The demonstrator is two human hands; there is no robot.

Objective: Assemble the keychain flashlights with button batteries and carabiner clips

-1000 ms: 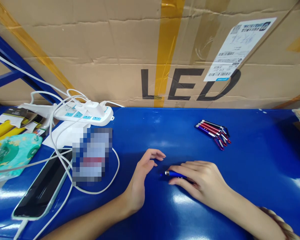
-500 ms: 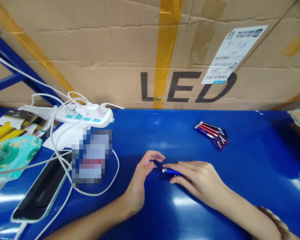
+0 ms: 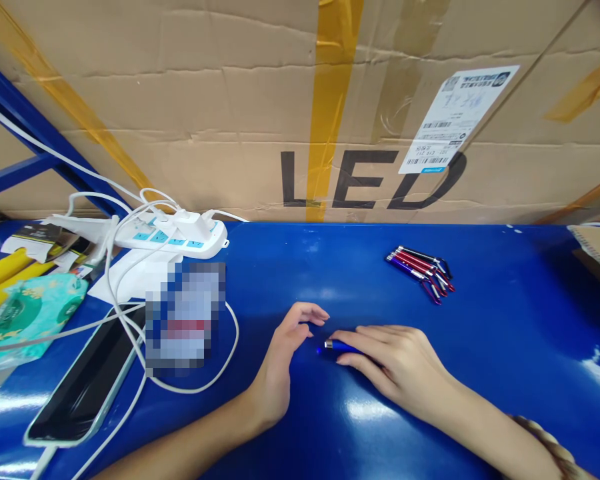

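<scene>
My right hand (image 3: 403,363) rests low over the blue table with its fingers and thumb closed round a small blue flashlight (image 3: 343,346). The silver end of the flashlight points left, and a small blue glow shows on the table just beyond it. Most of its body is hidden under the fingers. To the left of that end, my left hand (image 3: 283,363) is curved, its thumb and fingers apart and holding nothing. Further back on the right lie several slim flashlights (image 3: 419,270) in purple, red and black, side by side, with clips at their right ends.
A large cardboard box (image 3: 230,113) stands along the table's back edge. On the left are a white power strip (image 3: 200,248) with cables, a phone (image 3: 87,380), a blurred-out item (image 3: 185,320), a green tissue pack (image 3: 35,317) and yellow tubes (image 3: 10,270). Another carton (image 3: 597,250) sits at the right edge.
A blue glow now shows on the table by the flashlight's silver end. My right index finger has drawn back slightly along the flashlight. The view has shifted a little; my left hand holds its pose.
</scene>
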